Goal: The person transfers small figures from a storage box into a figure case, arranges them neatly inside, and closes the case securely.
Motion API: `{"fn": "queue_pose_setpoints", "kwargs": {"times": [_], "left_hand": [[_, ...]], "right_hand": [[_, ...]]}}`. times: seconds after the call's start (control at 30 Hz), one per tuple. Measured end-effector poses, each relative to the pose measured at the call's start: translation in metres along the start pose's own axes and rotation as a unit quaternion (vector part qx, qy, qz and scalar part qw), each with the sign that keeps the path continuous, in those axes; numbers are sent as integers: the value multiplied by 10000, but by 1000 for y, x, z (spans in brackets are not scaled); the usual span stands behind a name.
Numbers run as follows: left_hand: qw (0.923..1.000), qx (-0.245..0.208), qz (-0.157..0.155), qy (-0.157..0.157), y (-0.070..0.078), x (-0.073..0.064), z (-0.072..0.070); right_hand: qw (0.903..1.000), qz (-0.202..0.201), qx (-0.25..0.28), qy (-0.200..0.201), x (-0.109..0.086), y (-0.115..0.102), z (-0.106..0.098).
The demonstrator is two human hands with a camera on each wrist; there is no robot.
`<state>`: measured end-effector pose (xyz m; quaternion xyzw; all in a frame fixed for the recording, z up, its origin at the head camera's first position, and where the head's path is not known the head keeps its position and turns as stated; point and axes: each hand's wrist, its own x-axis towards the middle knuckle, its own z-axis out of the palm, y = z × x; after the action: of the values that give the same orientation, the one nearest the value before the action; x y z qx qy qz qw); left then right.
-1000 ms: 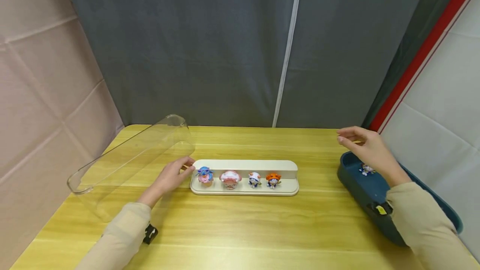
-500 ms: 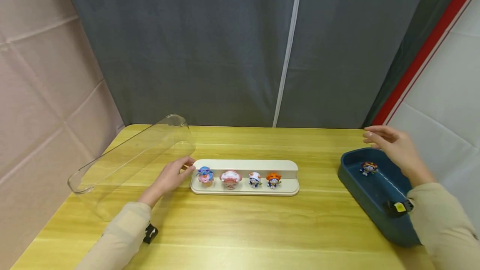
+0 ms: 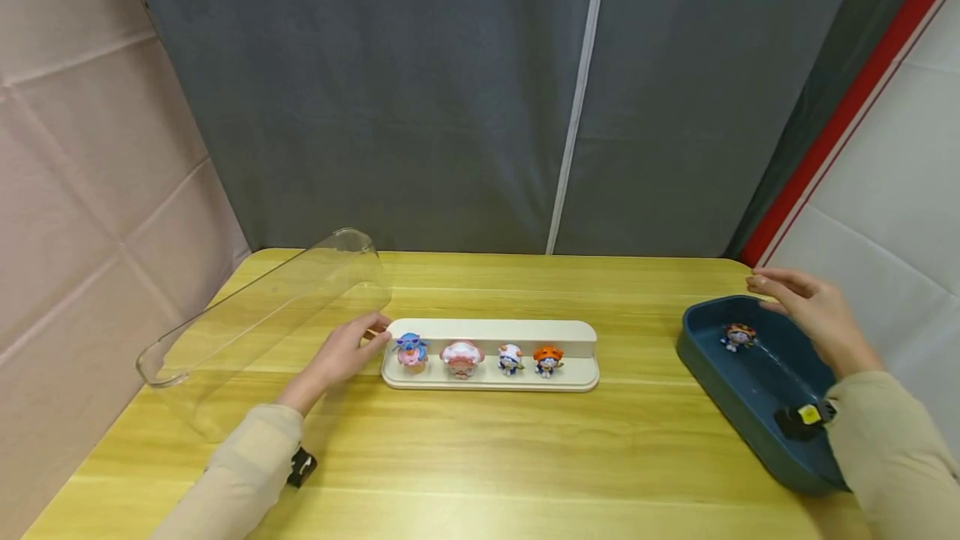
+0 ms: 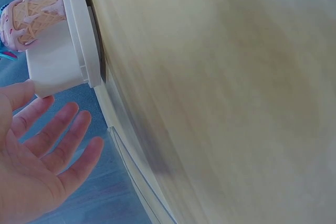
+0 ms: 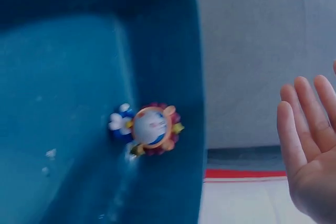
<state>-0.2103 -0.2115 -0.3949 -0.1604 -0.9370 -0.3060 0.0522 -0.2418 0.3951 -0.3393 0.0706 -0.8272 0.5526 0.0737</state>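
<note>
My left hand (image 3: 341, 357) is at the left end of a cream display base (image 3: 487, 329), its fingertips touching or very close to that end; in the left wrist view the fingers (image 4: 65, 124) are spread and relaxed. On the base stand, from the left, a blue and pink ice-cream-cone figurine (image 3: 412, 352), a pink and white one (image 3: 462, 358), a white-headed one (image 3: 510, 359) and an orange-headed one (image 3: 547, 361). My right hand (image 3: 813, 315) hovers over a dark blue bin (image 3: 720, 390), holding nothing. Inside the bin lies one small figurine (image 5: 149, 125) with a dark red, maned head.
Left of the base, a clear plastic cover (image 3: 262, 323) lies slanted on the yellow wooden table (image 3: 480, 457). A grey curtain (image 3: 375, 107) hangs behind the table. White cloth (image 3: 885, 273) is close behind the bin on the right.
My right hand has moved right over the bin, uncovering the figurine in it. The left hand and the figurines on the base have stayed put.
</note>
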Motion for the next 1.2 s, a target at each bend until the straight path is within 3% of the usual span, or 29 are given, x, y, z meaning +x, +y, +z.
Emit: {"fn": "queue_pose_setpoints", "kwargs": {"times": [0.13,0.2,0.4,0.5,0.77,1.2], "left_hand": [[10000,0,-2,2,0,0,1],[10000,0,9,0,-1,0,1],[10000,-8,29,2,-1,0,1],[10000,-9,10,2,0,0,1],[10000,-27,66,60,0,1,2],[9999,-17,66,87,-2,1,2]], "right_hand": [[9999,46,52,-132,14,50,-18],[9997,109,-7,-223,15,63,-23],[9974,421,-335,-485,10,76,-23],[9951,694,-425,-567,4,72,-18],[9942,675,-338,-762,-16,44,-4],[9821,1116,-945,-1189,-13,48,5]]}}
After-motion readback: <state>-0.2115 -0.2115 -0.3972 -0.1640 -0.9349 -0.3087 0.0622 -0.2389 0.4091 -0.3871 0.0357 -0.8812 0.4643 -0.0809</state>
